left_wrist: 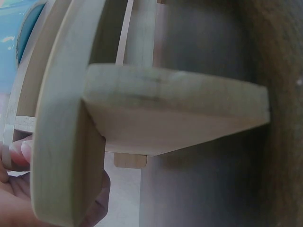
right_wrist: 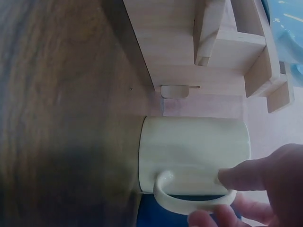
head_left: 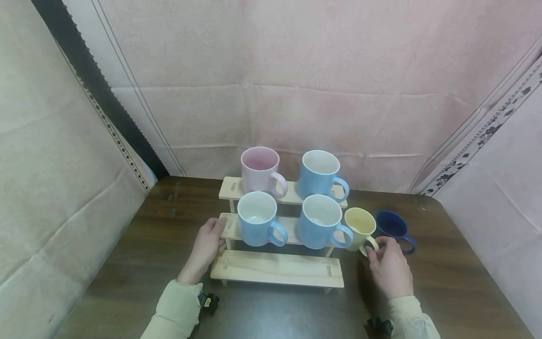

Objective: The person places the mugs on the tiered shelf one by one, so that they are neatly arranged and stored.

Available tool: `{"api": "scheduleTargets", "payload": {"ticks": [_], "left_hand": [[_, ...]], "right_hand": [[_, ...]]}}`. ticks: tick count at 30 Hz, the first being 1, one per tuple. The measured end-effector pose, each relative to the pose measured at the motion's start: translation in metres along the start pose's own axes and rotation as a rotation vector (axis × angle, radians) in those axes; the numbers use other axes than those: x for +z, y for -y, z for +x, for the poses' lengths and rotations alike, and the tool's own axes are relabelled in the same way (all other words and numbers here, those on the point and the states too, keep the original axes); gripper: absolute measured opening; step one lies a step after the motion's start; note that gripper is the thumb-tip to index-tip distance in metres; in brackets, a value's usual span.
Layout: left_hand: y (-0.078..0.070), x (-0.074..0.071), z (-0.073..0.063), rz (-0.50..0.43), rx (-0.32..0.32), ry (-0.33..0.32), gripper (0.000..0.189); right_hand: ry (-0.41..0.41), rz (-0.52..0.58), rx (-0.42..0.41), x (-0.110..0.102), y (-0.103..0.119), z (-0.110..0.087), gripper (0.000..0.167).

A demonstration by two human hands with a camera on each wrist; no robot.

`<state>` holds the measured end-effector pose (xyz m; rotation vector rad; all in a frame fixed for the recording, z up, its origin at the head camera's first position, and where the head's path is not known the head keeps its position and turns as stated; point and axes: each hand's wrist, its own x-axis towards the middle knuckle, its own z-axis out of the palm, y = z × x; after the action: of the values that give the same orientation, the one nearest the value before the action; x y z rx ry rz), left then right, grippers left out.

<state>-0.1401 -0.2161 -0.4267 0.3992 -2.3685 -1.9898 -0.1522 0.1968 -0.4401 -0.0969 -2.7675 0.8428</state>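
Note:
A pale wooden three-tier stand (head_left: 277,267) sits on the table, and my left hand (head_left: 210,235) grips the left end of its middle tier. Up close, the left wrist view has my left fingers (left_wrist: 27,151) curled at the tier's edge, partly behind the wood. To the right of the stand, a yellow mug (head_left: 360,223) stands upright on the table. My right hand (head_left: 390,264) pinches its handle (right_wrist: 165,198) between thumb and fingers. Just behind that hand is a dark blue mug (head_left: 390,223), its lower part partly covered by the yellow mug and my fingers.
On the top tier stand a lilac mug (head_left: 258,170) and a light blue mug (head_left: 317,174). Two more light blue mugs (head_left: 254,221) are on the middle tier. The bottom tier is bare wood. Pale cloth (head_left: 271,94) hangs around the dark brown table (head_left: 127,278).

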Motion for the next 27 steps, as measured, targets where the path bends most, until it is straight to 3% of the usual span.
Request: {"api": "scheduleTargets", "payload": {"ticks": [27], "left_hand": [[0.001,0.000,0.001,0.004,0.001,-0.006,0.036]], "right_hand": [[0.096,-0.030,0.016,0.004,-0.016,0.000,0.031]]}}
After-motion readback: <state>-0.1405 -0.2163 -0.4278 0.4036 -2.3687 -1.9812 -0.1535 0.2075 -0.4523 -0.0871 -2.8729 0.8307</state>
